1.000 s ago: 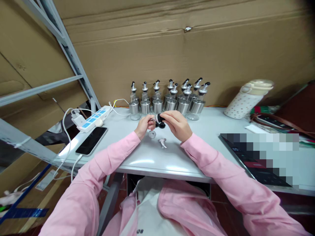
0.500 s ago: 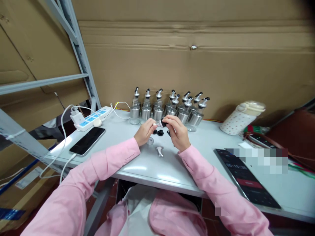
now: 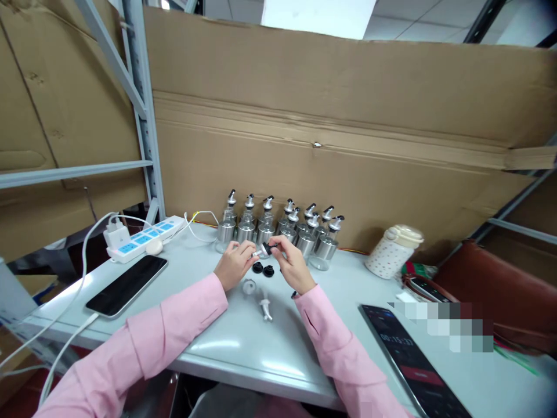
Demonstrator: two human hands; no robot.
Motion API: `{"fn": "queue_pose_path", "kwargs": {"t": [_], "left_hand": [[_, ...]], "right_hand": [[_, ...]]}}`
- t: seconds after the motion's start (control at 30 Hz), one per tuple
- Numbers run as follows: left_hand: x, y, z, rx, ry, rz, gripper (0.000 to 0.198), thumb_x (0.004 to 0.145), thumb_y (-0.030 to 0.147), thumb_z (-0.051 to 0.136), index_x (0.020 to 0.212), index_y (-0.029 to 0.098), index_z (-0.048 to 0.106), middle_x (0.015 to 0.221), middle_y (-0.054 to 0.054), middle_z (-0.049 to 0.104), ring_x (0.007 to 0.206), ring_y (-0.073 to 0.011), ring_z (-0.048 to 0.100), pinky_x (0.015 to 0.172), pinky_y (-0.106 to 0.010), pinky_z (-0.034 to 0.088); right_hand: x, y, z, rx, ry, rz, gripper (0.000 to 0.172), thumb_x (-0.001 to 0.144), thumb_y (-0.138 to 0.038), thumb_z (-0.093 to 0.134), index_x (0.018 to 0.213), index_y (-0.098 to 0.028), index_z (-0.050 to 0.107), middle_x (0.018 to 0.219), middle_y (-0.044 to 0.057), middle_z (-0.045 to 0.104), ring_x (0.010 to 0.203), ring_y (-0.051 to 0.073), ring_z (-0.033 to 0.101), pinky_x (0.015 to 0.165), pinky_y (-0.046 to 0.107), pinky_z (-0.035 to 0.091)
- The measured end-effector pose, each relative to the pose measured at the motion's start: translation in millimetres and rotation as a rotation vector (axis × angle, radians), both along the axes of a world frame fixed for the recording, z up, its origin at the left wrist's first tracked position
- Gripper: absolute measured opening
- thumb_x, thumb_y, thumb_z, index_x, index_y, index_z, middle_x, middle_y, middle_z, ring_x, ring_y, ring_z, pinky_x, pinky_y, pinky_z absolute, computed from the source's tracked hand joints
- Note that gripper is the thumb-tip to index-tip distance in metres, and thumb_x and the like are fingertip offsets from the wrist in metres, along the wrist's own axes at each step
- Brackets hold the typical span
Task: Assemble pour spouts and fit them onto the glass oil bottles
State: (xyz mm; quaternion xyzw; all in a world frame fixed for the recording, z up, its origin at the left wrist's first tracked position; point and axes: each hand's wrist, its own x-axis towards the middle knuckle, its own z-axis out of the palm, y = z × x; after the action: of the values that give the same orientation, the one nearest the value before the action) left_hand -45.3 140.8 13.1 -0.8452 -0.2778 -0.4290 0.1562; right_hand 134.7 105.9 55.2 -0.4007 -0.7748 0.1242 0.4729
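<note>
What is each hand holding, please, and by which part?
The right hand pinches a small black part by one end; the left hand holds a pale part, exact grip unclear.

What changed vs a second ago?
The view tilted up, so everything sits lower in frame. The right hand went from covering the black part to a fingertip pinch. The left hand still pinches the pale piece beside it. Bottles, loose spout and black caps stayed put.
</note>
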Motion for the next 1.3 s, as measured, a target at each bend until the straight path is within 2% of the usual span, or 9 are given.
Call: {"fn": "queue_pose_path", "kwargs": {"t": [0.17, 0.43, 0.7, 0.87, 0.97, 1.03, 1.1, 1.23, 1.3], "left_hand": [[-3.0, 5.9, -0.8, 0.127, 0.145, 0.041, 0.024, 0.098, 0.024, 0.030, 0.097, 0.015, 0.052, 0.096, -0.005, 0.063, 0.084, -0.0142, 0.058, 0.078, -0.033, 0.034], [0.7, 0.9, -7.1, -0.019, 0.189, 0.040, 0.026, 0.095, 0.035, 0.038, 0.090, 0.015, 0.053, 0.085, -0.003, 0.065, 0.076, -0.0158, 0.058, 0.083, -0.036, 0.032], [2.0, 1.9, 1.4, -0.147, 0.211, 0.141, 0.024, 0.096, 0.024, 0.033, 0.092, 0.015, 0.054, 0.083, -0.006, 0.067, 0.075, -0.0182, 0.061, 0.095, -0.047, 0.025], [3.1, 3.4, -2.4, -0.321, 0.173, 0.157, 0.022, 0.095, 0.022, 0.033, 0.087, 0.015, 0.052, 0.077, -0.003, 0.068, 0.068, -0.0170, 0.062, 0.098, -0.050, 0.025], [0.0, 6.5, -6.1, -0.529, 0.035, 0.086, 0.022, 0.095, 0.020, 0.028, 0.086, 0.016, 0.049, 0.076, -0.001, 0.068, 0.063, -0.0149, 0.061, 0.095, -0.047, 0.032], [-2.4, 8.8, -8.3, -0.662, -0.100, 0.006, 0.026, 0.096, 0.024, 0.024, 0.085, 0.017, 0.046, 0.077, -0.003, 0.067, 0.065, -0.0157, 0.062, 0.085, -0.040, 0.042], [-3.7, 10.4, -10.7, -0.703, -0.168, -0.051, 0.029, 0.096, 0.030, 0.022, 0.085, 0.018, 0.046, 0.079, -0.006, 0.066, 0.072, -0.0180, 0.063, 0.077, -0.036, 0.046], [-0.9, 12.9, -19.5, -0.709, -0.189, -0.134, 0.015, 0.091, 0.030, 0.036, 0.096, 0.018, 0.044, 0.094, -0.009, 0.064, 0.091, -0.0211, 0.063, 0.084, -0.038, 0.047], [2.6, 15.4, -25.4, -0.756, -0.202, -0.201, 0.019, 0.084, 0.024, 0.049, 0.100, 0.017, 0.041, 0.101, -0.009, 0.063, 0.097, -0.0214, 0.061, 0.090, -0.039, 0.046]], "right_hand": [[-2.2, 0.5, -0.5, -0.139, 0.007, -0.006, 0.015, 0.083, -0.035, 0.043, 0.085, -0.020, 0.048, 0.071, -0.002, 0.051, 0.063, 0.012, 0.044, 0.063, 0.025, 0.036], [-10.0, 0.6, -6.0, -0.141, -0.056, -0.102, 0.021, 0.084, -0.041, 0.041, 0.080, -0.021, 0.045, 0.056, -0.006, 0.043, 0.052, 0.012, 0.040, 0.055, 0.023, 0.031], [-11.5, 4.6, -11.5, 0.069, -0.044, -0.058, 0.010, 0.086, -0.027, 0.042, 0.086, -0.019, 0.049, 0.082, 0.004, 0.059, 0.075, 0.016, 0.055, 0.073, 0.028, 0.043], [-3.6, 10.4, -14.8, 0.185, -0.088, -0.042, 0.012, 0.084, -0.019, 0.045, 0.090, -0.019, 0.054, 0.091, 0.007, 0.062, 0.088, 0.019, 0.056, 0.080, 0.034, 0.046], [5.5, 13.2, -14.3, 0.241, -0.070, -0.107, 0.016, 0.085, -0.017, 0.043, 0.092, -0.019, 0.057, 0.094, 0.008, 0.063, 0.092, 0.020, 0.056, 0.083, 0.036, 0.046], [11.1, 15.6, -15.8, 0.230, -0.061, -0.165, 0.016, 0.085, -0.018, 0.044, 0.094, -0.019, 0.058, 0.094, 0.009, 0.063, 0.089, 0.020, 0.058, 0.081, 0.035, 0.047], [14.1, 19.0, -20.2, 0.183, -0.090, -0.193, 0.017, 0.085, -0.017, 0.045, 0.093, -0.017, 0.060, 0.093, 0.009, 0.063, 0.085, 0.019, 0.059, 0.078, 0.034, 0.048], [12.1, 27.9, -34.8, 0.072, -0.215, -0.216, 0.025, 0.082, -0.009, 0.042, 0.091, -0.016, 0.065, 0.097, 0.010, 0.061, 0.086, 0.018, 0.060, 0.078, 0.033, 0.048], [9.4, 31.8, -41.3, 0.031, -0.271, -0.235, 0.031, 0.079, -0.003, 0.041, 0.092, -0.015, 0.066, 0.099, 0.011, 0.060, 0.088, 0.018, 0.060, 0.080, 0.033, 0.048]]}}
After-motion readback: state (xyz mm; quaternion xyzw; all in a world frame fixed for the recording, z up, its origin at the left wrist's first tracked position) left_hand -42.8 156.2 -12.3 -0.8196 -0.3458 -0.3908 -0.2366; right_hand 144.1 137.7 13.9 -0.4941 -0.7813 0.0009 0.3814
